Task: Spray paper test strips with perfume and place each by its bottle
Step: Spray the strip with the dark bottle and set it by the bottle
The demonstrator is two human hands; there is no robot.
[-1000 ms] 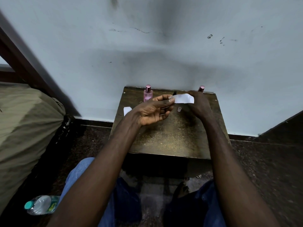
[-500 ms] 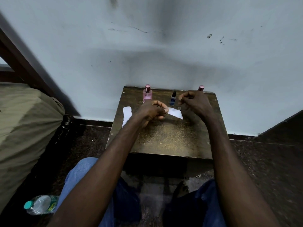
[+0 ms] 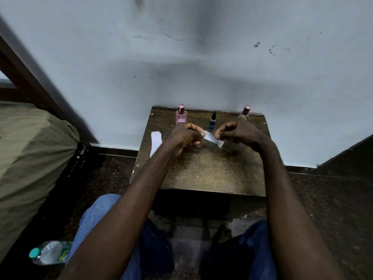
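Observation:
A white paper strip (image 3: 212,138) is stretched between both hands above the small wooden table (image 3: 203,168). My left hand (image 3: 186,136) pinches its left end and my right hand (image 3: 235,131) pinches it near the middle. Three bottles stand along the table's back edge: a pink perfume bottle (image 3: 181,116), a small dark blue bottle (image 3: 212,123), and a clear bottle with a pink cap (image 3: 245,112) partly hidden behind my right hand. Another white paper piece (image 3: 155,142) lies at the table's left edge.
The table stands against a pale wall (image 3: 201,67). A plastic water bottle (image 3: 48,252) lies on the dark floor at lower left. An olive fabric bundle (image 3: 30,154) fills the left side. My knees in jeans sit below the table.
The strip was held up high between both hands, then dropped low in the left hand alone. Now the right hand pinches it again and the strip is pulled out between them.

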